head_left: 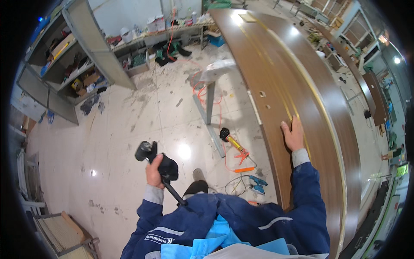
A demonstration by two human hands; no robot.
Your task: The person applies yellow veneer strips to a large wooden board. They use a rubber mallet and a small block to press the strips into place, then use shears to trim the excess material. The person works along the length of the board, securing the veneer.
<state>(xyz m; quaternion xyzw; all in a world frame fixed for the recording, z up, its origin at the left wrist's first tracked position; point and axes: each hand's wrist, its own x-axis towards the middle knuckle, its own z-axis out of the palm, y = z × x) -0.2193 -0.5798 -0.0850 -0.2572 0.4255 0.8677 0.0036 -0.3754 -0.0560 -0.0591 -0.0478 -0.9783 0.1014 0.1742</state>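
Note:
My left hand point(154, 173) is wrapped round a black tool point(170, 169) with a rounded head and a dark rod pointing back toward my body; its exact kind is unclear. It hangs over the floor on my left. On the right, my right hand point(294, 136) lies on a long brown door panel point(254, 56), thumb and fingers apart, holding nothing. Gold strips run lengthwise along the panel beside my fingertips. Two small cutouts show in its face, farther off than my hand.
A metal stand point(210, 103) supports the panel. On the floor lie a caulking gun point(234, 143) with a yellow tube, a blue sander point(258, 186) and an orange hose point(221, 116). A cluttered shelf unit point(88, 47) stands far left, a workbench point(151, 32) behind.

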